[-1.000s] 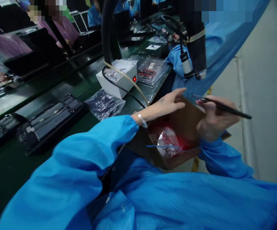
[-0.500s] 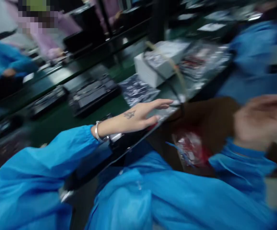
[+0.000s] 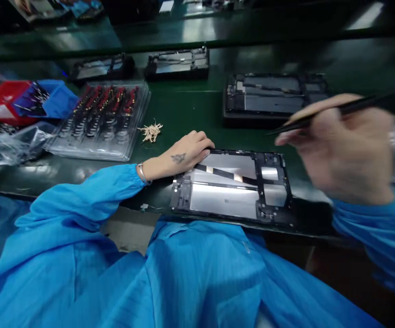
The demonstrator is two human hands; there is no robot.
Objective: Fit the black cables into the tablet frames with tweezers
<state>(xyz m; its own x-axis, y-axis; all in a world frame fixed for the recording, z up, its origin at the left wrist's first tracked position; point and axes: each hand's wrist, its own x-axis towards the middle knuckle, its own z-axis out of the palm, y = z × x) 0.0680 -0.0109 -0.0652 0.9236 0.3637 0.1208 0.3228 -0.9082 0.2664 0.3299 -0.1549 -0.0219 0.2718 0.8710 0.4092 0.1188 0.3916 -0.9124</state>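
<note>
In front of me at the bench edge lies an opened tablet [image 3: 224, 200], its silver battery plates and a dark ribbon cable exposed. My left hand [image 3: 188, 152] is at its upper left corner, fingers bent over the far edge and gripping it. Raised above the tablet's right side, my right hand [image 3: 347, 146] is closed around black tweezers [image 3: 303, 122]. Their thin tip points left, apart from the tablet. The right hand is smeared by motion. Behind the tweezers another opened tablet [image 3: 269, 100] rests on a black block.
To the left stand a clear tray [image 3: 94, 150] of red-and-black parts, a red bin [image 3: 2, 98], a blue bin [image 3: 60, 100] and a plastic bag [image 3: 21, 143]. Small beige strips [image 3: 151, 132] lie in a pile. Two more opened tablets, one [image 3: 180, 64] central, sit farther back.
My view has swung from the right-hand side to the bench. My left hand has come onto the tablet's corner. My right hand is now over the bench with tweezers in it.
</note>
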